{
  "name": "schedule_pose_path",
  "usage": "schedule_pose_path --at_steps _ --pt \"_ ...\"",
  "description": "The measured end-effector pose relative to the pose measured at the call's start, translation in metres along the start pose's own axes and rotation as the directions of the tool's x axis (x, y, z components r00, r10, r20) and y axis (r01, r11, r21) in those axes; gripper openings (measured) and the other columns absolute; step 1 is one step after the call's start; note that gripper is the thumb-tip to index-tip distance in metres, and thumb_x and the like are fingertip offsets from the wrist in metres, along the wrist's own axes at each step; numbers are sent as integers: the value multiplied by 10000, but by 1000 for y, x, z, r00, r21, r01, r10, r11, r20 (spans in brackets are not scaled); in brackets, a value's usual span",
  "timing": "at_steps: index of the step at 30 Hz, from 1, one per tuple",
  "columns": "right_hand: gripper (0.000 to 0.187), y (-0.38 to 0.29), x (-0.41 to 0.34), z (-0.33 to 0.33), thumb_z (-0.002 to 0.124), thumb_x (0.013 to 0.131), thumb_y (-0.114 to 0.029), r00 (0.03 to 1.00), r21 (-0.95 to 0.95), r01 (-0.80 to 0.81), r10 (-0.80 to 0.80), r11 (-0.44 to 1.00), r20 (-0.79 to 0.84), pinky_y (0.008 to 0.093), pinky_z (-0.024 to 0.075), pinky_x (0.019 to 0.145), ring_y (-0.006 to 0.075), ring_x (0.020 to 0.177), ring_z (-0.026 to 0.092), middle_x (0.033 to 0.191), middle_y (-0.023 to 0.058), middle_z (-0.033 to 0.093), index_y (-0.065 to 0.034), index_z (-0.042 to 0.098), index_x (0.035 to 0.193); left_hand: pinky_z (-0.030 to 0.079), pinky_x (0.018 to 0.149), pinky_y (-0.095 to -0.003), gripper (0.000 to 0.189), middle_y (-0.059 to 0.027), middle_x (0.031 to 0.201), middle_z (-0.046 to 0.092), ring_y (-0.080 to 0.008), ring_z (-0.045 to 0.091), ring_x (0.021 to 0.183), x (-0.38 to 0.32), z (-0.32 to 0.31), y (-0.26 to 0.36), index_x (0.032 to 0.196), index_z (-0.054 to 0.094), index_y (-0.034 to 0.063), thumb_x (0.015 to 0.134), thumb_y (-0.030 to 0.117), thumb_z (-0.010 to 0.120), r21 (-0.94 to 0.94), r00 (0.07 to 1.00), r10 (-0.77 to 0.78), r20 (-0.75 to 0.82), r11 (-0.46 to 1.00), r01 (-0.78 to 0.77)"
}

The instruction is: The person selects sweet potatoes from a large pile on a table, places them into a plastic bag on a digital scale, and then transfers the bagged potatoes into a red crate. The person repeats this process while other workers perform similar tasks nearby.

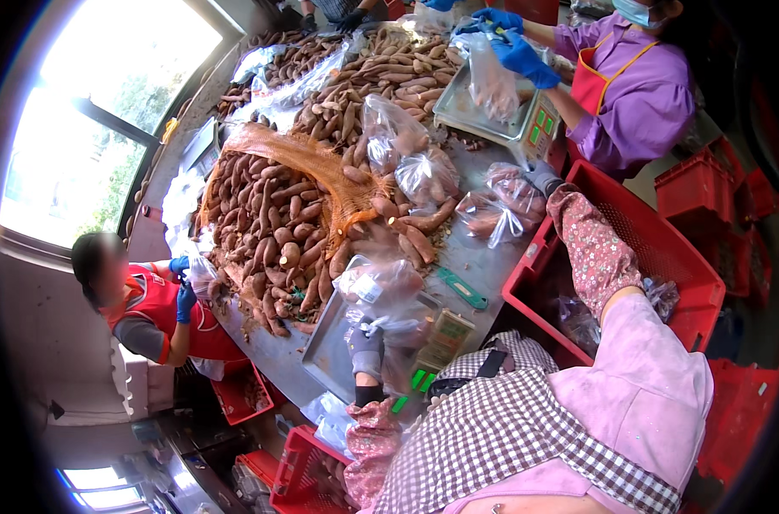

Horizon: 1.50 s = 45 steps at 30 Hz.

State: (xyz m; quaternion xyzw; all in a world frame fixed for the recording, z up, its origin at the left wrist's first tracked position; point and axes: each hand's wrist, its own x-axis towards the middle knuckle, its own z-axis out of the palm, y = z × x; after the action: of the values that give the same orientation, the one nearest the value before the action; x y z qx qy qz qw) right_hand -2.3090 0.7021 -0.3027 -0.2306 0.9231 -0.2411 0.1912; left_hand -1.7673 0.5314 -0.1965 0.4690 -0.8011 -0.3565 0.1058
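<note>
My left hand (366,352), in a grey glove, is closed on the gathered neck of a clear plastic bag of sweet potatoes (389,286). That bag, with a white label, is over the metal pan (328,347) of a digital scale (446,337). My right hand (543,178), also gloved, reaches across the red crate's corner to a knotted bag of sweet potatoes (516,186). Its fingers lie against the plastic; whether they grip it is unclear. Another tied bag (495,221) touches that one. A green-handled tool (463,289) lies on the metal table (473,263) between my hands.
Loose sweet potatoes (267,225) heap up beside an orange mesh sack (286,151). More filled bags (428,173) stand there. A red crate (652,257) holding bags is at my right. One co-worker (627,90) lifts a bag over a second scale (492,115); another (164,308) handles plastic opposite.
</note>
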Motion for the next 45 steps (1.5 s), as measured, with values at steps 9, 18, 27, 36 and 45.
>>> schedule_pose_path --at_steps 9,18,27,36,45 --pt "289 -42 -80 -44 590 896 -300 796 558 411 -582 721 165 314 433 715 141 749 519 819 46 613 -12 583 927 459 604 -352 210 -124 748 671 -181 617 675 2 6 -17 899 677 -9 807 170 615 -13 998 -55 -18 998 55" --pt "250 -82 -135 -58 665 789 -203 654 143 513 -493 847 573 353 423 774 214 860 555 894 90 588 -50 577 966 450 581 -351 231 -128 737 670 -168 602 649 3 7 -17 900 678 -9 804 184 595 -53 1000 -11 -25 999 9" --pt "445 -46 -106 66 613 761 -161 874 -238 486 -467 841 136 455 337 1029 442 1234 364 1371 252 335 -166 572 1204 458 610 -323 189 -76 741 665 -139 579 660 2 8 -22 901 672 -7 819 127 567 -41 999 -24 -22 999 23" --pt "349 -87 -123 36 633 764 -236 914 320 203 -297 925 278 382 459 827 333 912 601 971 207 632 -2 581 1017 425 704 -268 217 -30 899 533 -145 504 798 25 0 -7 1037 551 33 828 50 495 -586 982 178 -71 789 -185" --pt "271 -71 -253 -70 622 835 -207 955 795 262 -265 547 -133 346 439 709 196 739 506 806 154 567 21 522 942 400 700 -233 172 -1 873 539 -88 473 782 32 -25 143 975 560 -21 902 128 514 -585 902 387 193 783 -211"
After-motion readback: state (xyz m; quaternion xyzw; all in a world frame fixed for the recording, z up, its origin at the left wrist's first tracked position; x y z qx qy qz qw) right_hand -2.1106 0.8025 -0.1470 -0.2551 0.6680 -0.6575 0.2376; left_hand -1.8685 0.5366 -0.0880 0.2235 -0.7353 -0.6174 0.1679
